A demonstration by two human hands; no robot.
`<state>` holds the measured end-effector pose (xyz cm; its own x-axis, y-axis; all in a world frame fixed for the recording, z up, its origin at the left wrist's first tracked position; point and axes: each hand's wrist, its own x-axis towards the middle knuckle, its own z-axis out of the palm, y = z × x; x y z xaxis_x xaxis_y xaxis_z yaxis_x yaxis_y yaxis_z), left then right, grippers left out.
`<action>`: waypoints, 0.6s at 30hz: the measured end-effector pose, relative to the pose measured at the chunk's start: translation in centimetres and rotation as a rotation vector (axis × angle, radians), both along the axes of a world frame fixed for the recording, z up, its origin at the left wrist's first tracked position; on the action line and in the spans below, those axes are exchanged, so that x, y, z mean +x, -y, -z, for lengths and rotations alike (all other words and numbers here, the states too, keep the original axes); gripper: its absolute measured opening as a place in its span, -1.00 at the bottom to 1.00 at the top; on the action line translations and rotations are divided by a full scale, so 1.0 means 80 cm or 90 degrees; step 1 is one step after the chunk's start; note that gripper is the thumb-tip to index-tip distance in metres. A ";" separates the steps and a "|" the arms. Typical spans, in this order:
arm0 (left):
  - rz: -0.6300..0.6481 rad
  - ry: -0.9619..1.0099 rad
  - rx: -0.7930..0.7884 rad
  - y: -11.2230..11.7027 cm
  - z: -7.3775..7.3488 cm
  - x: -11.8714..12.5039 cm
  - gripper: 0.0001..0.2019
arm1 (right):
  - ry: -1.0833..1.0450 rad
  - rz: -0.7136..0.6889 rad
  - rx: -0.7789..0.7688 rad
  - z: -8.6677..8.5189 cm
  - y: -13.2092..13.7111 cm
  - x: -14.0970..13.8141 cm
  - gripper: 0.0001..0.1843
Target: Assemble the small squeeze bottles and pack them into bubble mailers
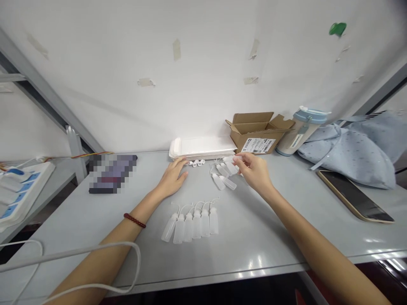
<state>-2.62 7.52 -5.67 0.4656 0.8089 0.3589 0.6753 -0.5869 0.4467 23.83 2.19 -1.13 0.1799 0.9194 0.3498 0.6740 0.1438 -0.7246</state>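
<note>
My left hand [172,178] rests on the grey table with its fingers apart and holds nothing. Its fingertips lie beside a small group of white caps [196,163]. With thumb and fingers pinched together, my right hand [254,170] grips a small translucent plastic bottle [231,161] at the edge of a loose pile. Several similar bottles [222,178] with thin white cords or stems lie in that pile. Closer to me, between my forearms, a row of translucent bottles [192,224] lies side by side, their thin curved stems pointing away.
White padded envelopes [203,147] are stacked against the wall. Beside them stand an open cardboard box [257,133] and a tumbler [300,131]. A blue cloth bag [352,156] and a phone [354,195] lie right. A white cable [95,245] crosses above my left forearm; a power strip [25,195] sits left.
</note>
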 end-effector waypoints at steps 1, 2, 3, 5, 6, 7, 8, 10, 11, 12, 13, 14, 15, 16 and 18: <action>0.000 -0.002 0.005 0.000 0.000 0.000 -0.61 | 0.009 0.006 0.003 0.001 -0.001 0.001 -0.72; 0.001 -0.004 0.010 0.000 0.001 -0.001 -0.61 | 0.015 0.010 0.005 0.002 -0.002 0.002 -0.73; 0.003 -0.008 0.014 0.000 0.001 -0.001 -0.61 | 0.019 0.016 0.005 0.004 -0.003 0.004 -0.73; 0.001 -0.011 0.020 0.001 0.002 -0.001 -0.62 | 0.022 0.032 0.002 0.006 -0.005 0.007 -0.74; -0.001 -0.011 0.023 0.001 0.002 0.000 -0.63 | 0.027 0.044 0.003 0.007 -0.006 0.009 -0.75; -0.003 -0.009 0.027 0.001 0.002 0.000 -0.63 | 0.035 0.055 0.005 0.008 -0.007 0.011 -0.76; -0.006 -0.005 0.031 0.002 0.002 0.000 -0.64 | 0.046 0.065 0.008 0.009 -0.009 0.012 -0.77; -0.006 0.007 0.038 0.002 0.002 0.001 -0.65 | 0.068 0.076 0.011 0.011 -0.011 0.015 -0.79; -0.005 0.013 0.041 0.003 0.001 0.001 -0.66 | 0.076 0.078 0.009 0.012 -0.012 0.016 -0.79; -0.004 0.018 0.043 0.003 0.001 0.001 -0.66 | 0.080 0.078 0.006 0.013 -0.012 0.016 -0.79; -0.004 0.021 0.044 0.003 0.001 0.001 -0.66 | 0.082 0.077 0.002 0.014 -0.013 0.017 -0.80; -0.006 0.023 0.045 0.003 0.001 0.001 -0.67 | 0.082 0.076 -0.002 0.015 -0.013 0.017 -0.80; -0.010 0.025 0.045 0.004 0.000 0.001 -0.67 | 0.082 0.073 -0.005 0.016 -0.013 0.016 -0.80; -0.014 0.028 0.045 0.004 0.000 0.001 -0.67 | 0.082 0.070 -0.006 0.017 -0.012 0.016 -0.81; -0.023 0.039 0.044 0.004 -0.001 0.001 -0.67 | 0.085 0.063 -0.005 0.018 -0.011 0.016 -0.82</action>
<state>-2.54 7.18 -5.63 0.4113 0.7975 0.4413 0.6692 -0.5929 0.4478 25.10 3.11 -2.60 0.2222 0.9025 0.3690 0.7754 0.0659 -0.6281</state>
